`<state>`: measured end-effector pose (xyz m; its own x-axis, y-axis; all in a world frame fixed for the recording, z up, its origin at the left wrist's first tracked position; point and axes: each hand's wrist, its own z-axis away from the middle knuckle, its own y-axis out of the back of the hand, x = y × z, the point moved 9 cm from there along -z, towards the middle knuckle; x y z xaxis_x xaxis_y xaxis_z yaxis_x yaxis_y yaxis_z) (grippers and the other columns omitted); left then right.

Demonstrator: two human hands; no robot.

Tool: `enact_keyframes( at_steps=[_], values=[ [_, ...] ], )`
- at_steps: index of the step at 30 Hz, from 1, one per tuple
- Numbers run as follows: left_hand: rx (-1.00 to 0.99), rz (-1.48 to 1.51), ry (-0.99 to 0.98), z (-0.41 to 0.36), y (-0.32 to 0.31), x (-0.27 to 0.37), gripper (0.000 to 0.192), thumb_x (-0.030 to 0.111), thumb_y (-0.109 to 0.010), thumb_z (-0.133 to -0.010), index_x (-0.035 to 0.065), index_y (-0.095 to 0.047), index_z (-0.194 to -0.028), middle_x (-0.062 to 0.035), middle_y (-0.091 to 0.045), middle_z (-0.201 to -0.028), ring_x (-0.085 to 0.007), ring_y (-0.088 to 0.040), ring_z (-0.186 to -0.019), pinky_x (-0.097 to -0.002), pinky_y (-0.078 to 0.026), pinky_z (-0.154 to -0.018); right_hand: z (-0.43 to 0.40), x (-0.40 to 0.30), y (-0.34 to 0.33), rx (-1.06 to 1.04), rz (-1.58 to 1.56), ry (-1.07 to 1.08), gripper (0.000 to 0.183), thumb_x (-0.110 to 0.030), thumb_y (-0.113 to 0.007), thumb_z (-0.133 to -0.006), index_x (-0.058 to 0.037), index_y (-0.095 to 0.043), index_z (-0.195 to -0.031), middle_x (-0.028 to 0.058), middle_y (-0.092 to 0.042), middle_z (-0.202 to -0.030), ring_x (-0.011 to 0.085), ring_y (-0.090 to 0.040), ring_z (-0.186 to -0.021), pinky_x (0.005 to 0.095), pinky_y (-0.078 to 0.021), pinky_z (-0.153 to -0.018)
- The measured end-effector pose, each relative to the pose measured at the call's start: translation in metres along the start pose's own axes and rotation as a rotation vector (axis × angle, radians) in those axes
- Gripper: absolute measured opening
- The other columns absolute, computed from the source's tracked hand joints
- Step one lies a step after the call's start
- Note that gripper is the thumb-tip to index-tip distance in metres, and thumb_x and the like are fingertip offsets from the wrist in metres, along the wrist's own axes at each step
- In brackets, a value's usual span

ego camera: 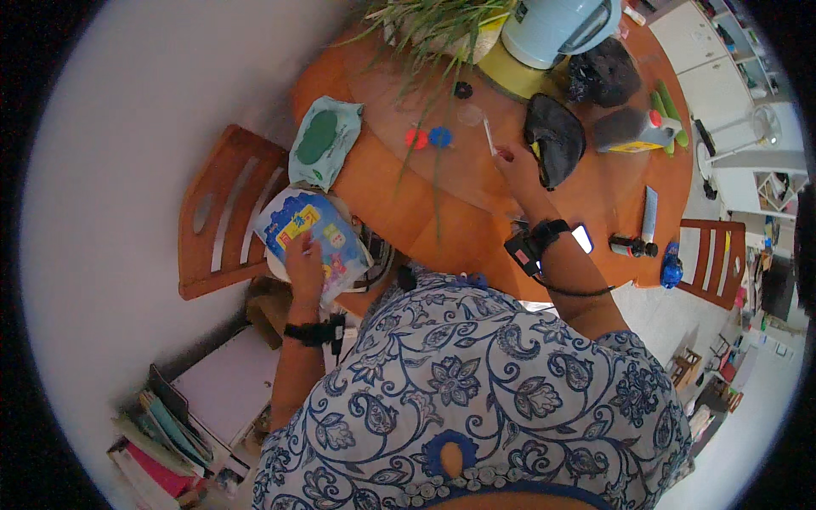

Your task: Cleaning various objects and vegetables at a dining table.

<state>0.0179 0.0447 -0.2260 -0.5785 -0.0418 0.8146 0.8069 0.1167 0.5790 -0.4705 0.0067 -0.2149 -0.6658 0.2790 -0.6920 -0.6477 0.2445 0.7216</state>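
My left hand [305, 264] grips a blue-and-white printed plastic packet [335, 236] beside the table's left edge. The packet bears writing and cartoon-like pictures. Over the tabletop, my right hand [517, 167] holds a thin white stick [488, 135] between the fingertips. A clear round piece [470, 115] lies close to the stick's far end; whether they are joined I cannot tell. To the left lie a red disc [417, 138] and a blue disc [440, 136], side by side, and farther back a black disc [463, 90]. A black pouch [556, 143] is just right of my right hand.
On the wooden table [446, 210] are a green wipes pack [324, 141], leafy greens [440, 32], a light-blue jug [542, 32], a black plastic bag [604, 73], a dark-liquid jug [628, 129], green vegetables [668, 111] and a phone [582, 239]. Wooden chairs [233, 210] stand at both sides.
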Motion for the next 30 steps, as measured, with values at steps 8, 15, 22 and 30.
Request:
enact_keyframes(
  at_steps=[8, 15, 22, 30],
  values=[
    [-0.333, 0.102, -0.176, -0.039, -0.109, 0.152, 0.022, 0.013, -0.063, -0.08, 0.0018, -0.061, -0.099, -0.0142, -0.063, -0.093, -0.0222, -0.06, -0.085, -0.0289, -0.048, -0.072, 0.008, -0.02, -0.01, -0.232, -0.65, -0.328, 0.025, -0.014, -0.061, -0.081, 0.0014, -0.06, -0.101, 0.0062, -0.063, -0.085, 0.0149, -0.06, -0.077, 0.028, -0.0486, -0.065],
    [-0.712, 0.889, 0.234, -0.028, -0.186, 0.198, 0.03, 0.022, -0.061, -0.086, 0.0001, -0.058, -0.105, -0.0062, -0.062, -0.095, -0.0147, -0.057, -0.082, -0.0276, -0.048, -0.073, 0.039, -0.062, -0.033, -0.511, -1.286, -0.383, 0.023, -0.009, -0.059, -0.085, -0.0009, -0.056, -0.106, 0.0048, -0.059, -0.094, 0.0155, -0.058, -0.085, 0.0274, -0.05, -0.073],
    [-0.702, 1.008, 0.446, -0.03, -0.182, 0.154, 0.024, 0.022, -0.053, -0.091, 0.0044, -0.053, -0.107, -0.0069, -0.058, -0.097, -0.0168, -0.058, -0.082, -0.0334, -0.051, -0.074, 0.059, -0.144, -0.009, -0.702, -0.217, -0.233, 0.027, -0.013, -0.059, -0.086, 0.002, -0.055, -0.107, 0.011, -0.06, -0.1, 0.0174, -0.059, -0.086, 0.0306, -0.0482, -0.075],
    [-0.629, 0.958, 0.542, -0.033, -0.154, 0.124, 0.016, 0.013, -0.046, -0.092, 0.0037, -0.046, -0.106, -0.0121, -0.058, -0.095, -0.0242, -0.061, -0.087, -0.0385, -0.053, -0.076, -0.042, -0.125, -0.008, 0.242, 0.323, 0.693, 0.026, -0.008, -0.066, -0.073, -0.0077, -0.062, -0.098, 0.0066, -0.06, -0.1, 0.0205, -0.057, -0.089, 0.031, -0.0466, -0.075]
  ],
)
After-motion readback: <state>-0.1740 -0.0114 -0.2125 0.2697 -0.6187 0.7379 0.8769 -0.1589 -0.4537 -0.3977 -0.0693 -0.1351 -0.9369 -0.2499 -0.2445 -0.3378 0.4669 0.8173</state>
